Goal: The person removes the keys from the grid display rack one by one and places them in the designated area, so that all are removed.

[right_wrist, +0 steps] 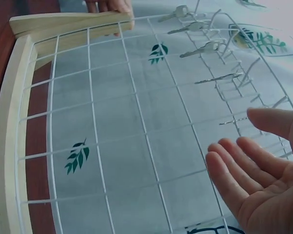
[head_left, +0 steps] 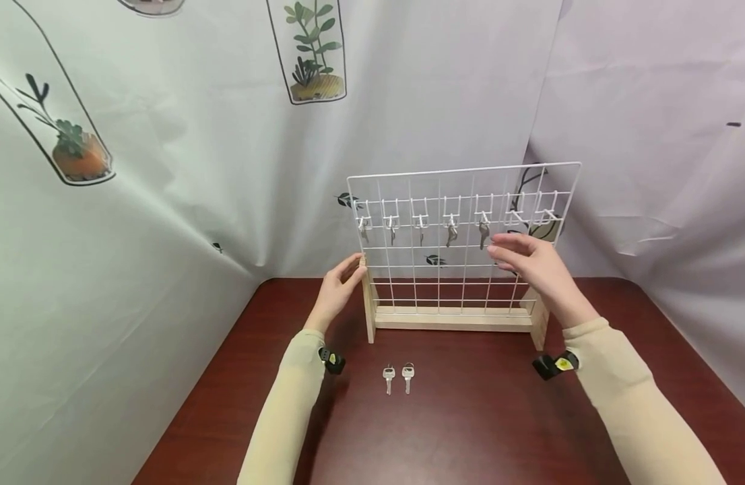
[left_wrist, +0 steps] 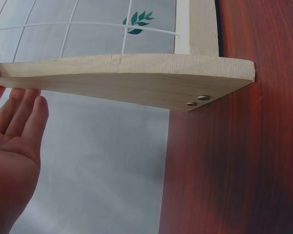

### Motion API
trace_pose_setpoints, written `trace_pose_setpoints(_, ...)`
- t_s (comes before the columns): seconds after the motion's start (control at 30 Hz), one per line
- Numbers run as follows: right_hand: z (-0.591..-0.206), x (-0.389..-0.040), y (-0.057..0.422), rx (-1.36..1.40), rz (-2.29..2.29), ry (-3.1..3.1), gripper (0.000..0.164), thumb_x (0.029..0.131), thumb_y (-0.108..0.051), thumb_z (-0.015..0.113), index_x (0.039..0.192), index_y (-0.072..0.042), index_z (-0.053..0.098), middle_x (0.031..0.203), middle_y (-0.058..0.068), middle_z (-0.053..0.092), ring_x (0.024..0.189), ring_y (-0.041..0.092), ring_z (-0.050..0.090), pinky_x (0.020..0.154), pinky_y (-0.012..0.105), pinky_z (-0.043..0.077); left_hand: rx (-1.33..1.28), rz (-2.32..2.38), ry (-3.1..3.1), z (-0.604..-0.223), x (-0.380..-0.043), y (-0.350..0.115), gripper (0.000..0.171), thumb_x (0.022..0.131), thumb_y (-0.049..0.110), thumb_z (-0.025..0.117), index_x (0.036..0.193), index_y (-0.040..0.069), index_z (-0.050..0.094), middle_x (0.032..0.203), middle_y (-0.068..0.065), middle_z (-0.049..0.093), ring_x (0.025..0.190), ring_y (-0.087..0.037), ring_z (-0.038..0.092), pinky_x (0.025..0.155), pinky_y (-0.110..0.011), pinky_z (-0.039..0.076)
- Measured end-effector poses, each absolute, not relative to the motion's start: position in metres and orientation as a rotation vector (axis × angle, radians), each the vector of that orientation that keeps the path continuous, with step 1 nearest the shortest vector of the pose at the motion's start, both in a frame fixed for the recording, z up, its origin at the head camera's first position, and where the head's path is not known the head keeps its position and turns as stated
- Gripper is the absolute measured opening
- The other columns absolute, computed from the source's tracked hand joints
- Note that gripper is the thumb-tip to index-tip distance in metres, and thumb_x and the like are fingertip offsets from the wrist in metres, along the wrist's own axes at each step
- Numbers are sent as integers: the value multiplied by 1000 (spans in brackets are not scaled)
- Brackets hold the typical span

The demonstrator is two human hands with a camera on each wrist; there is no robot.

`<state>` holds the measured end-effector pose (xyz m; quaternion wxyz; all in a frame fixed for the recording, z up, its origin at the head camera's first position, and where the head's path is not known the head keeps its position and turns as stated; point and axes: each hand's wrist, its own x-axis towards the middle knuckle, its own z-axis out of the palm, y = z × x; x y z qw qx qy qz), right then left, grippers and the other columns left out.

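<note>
A white wire grid rack (head_left: 445, 283) stands upright in a wooden frame, with keys (head_left: 451, 234) hanging from several of its hooks. At the rack's left side, my left hand (head_left: 335, 293) pinches the upper end of the wooden side board (left_wrist: 117, 80), thumb on one face and fingers on the other. My right hand (head_left: 533, 266) is raised before the right part of the grid, beside the rightmost hanging key (head_left: 484, 234). In the right wrist view its thumb (right_wrist: 273, 121) and fingers stand apart with nothing between them.
Two keys (head_left: 398, 378) lie side by side on the dark red table (head_left: 457, 431) in front of the rack. Two hooks (head_left: 533, 215) at the grid's right end bear no key. A pale printed curtain (head_left: 215, 155) hangs behind and beside the table.
</note>
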<state>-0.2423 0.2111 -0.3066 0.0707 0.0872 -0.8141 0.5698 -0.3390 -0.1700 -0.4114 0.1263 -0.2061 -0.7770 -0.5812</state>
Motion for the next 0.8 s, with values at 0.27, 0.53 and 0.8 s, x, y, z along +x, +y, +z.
trace_pose_setpoints(0.27, -302, -253, 201, 309, 1900, -2201, 54, 96, -28, 72, 136, 5, 57, 110, -14, 68, 93, 4, 70, 86, 19, 55, -613, -1696, -2262, -410, -339, -169, 46, 101, 22, 65, 141, 3, 57, 141, -18, 58, 131, -31, 54, 108, -45, 45)
trace_pose_setpoints(0.53, -303, -261, 197, 318, 2051, -2100, 45, 95, -23, 73, 130, 3, 60, 105, -11, 71, 89, 10, 73, 85, 18, 55, -596, -1677, -2287, -409, -338, -170, 45, 101, 22, 65, 142, 5, 57, 143, -15, 57, 132, -28, 54, 108, -41, 45)
trace_pose_setpoints(0.8, -304, -264, 195, 400, 2222, -1928, 22, 94, -8, 72, 113, 0, 67, 98, 1, 75, 79, 13, 72, 80, 26, 59, -615, -1664, -2276, -410, -339, -171, 45, 101, 23, 65, 141, 5, 58, 141, -17, 58, 131, -30, 55, 107, -43, 46)
